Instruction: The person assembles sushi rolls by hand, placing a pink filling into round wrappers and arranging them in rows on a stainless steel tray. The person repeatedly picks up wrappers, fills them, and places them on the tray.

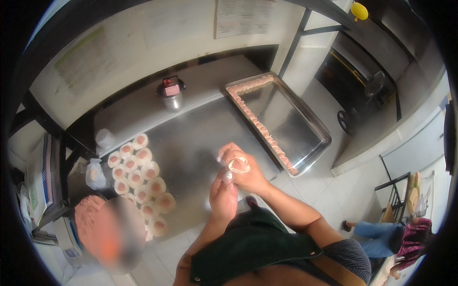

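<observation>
A tiled workroom with pale walls and a metal counter [205, 124].
The counter is backed by a grey ledge [136, 105], above which a cream wall [167, 35] is edged by a dark strip along its foot and hung with a printed sheet [243, 19]. The wall is framed by dark posts and beams [296, 40]. At the left, papers and folders are held in a dark rack [45, 176]. The floor [315, 190] is laid with light tiles. A shadowed area is seen at upper right, a dark-framed stand [392, 198] at lower right. Soft light is reflected off the counter.
</observation>
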`<state>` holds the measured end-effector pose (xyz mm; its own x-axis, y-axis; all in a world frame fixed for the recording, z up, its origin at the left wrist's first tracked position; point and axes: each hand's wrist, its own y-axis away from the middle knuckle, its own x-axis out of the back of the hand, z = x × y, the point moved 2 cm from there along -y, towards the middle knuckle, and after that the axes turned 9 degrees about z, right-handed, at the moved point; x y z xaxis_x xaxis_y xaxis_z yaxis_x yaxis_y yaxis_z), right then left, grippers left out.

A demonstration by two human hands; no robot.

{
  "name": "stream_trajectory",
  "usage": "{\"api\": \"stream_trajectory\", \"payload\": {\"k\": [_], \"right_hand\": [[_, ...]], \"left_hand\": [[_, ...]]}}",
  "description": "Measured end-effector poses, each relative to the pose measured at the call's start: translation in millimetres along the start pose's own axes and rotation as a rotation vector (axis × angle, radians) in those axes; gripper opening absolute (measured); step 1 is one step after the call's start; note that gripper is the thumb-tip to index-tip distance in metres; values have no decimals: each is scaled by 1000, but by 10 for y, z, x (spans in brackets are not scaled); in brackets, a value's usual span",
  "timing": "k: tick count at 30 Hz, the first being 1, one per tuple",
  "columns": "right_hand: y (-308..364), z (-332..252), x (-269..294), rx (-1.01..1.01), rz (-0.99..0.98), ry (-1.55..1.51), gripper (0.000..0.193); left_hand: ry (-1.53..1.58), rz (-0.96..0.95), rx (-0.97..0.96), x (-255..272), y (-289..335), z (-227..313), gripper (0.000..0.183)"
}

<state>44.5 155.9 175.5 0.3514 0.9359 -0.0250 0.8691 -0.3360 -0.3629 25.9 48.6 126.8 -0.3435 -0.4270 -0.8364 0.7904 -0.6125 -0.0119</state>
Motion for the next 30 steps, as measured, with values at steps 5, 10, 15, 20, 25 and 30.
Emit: {"api": "stream_trajectory", "payload": {"k": [5, 10, 15, 20, 25, 30], "right_hand": [[-111, -311, 792, -102, -285, 339, 52], [-326, -456, 1613, 28, -379, 421, 35], [-323, 77, 2018, 340, -370, 504, 26], [-1261, 1323, 3306, -123, -12, 618, 28], [-2270, 2820, 3382, -249, 141, 731, 33], [-2575, 3460, 3154, 65, 158, 832, 33]], "left_hand": [[-57, 39, 159, -102, -272, -267, 36], [-199, -57, 233, -294, -638, -761, 39], [277, 243, 445, -434, -1233, -1450, 60], [48, 637, 226, -1, -1346, -1592, 53], [62, 739, 6, 514, -796, -1345, 26], [-40, 1076, -254, 897, 125, -857, 20]]}}
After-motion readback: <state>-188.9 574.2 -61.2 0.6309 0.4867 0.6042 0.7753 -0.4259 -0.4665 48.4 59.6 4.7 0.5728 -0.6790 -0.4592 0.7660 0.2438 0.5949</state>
